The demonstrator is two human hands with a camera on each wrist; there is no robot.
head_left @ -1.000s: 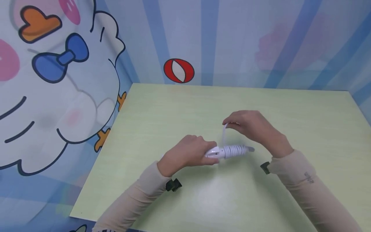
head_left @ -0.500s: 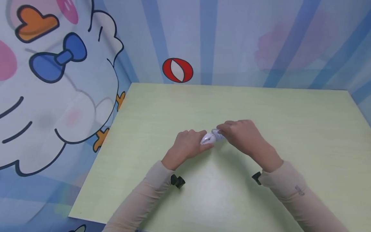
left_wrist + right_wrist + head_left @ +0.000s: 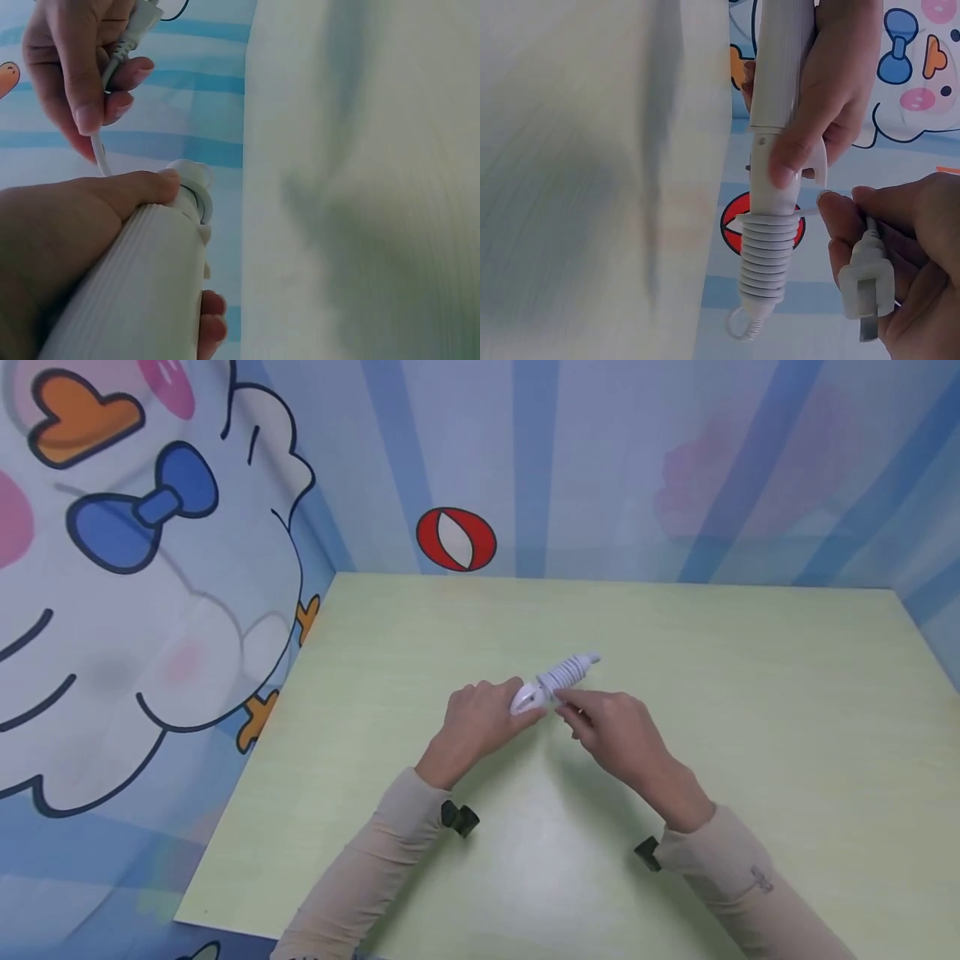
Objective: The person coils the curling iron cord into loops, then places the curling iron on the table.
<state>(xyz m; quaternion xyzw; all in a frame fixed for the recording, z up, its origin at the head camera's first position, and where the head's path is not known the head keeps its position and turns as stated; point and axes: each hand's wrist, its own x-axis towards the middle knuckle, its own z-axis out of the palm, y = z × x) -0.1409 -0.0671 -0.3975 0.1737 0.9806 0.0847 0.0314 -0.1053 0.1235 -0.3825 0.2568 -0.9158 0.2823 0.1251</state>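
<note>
A white curling iron [image 3: 531, 697] is held up over the table by my left hand [image 3: 480, 718], whose thumb lies along it close to the lever [image 3: 819, 163]. Tight coils of white power cord [image 3: 769, 255] wrap its handle, which points to the far right in the head view. My right hand [image 3: 622, 735] is just on the near side of the coils, pinching the cord's free end between thumb and fingers. The two-pronged plug [image 3: 866, 285] hangs at that hand's palm. Most of the iron's barrel is hidden by my left hand in the head view.
A pale green table [image 3: 405, 635] lies under both hands. Behind it stands a blue striped backdrop [image 3: 600, 468] with a printed red ball, and a large cartoon bird [image 3: 187, 627] is printed on the left side. Dark wrist cameras [image 3: 460, 818] sit at both cuffs.
The right hand has carried the cord end from the far side over the handle to the near side. The curling iron has shifted away and left, its handle end turning toward the back.
</note>
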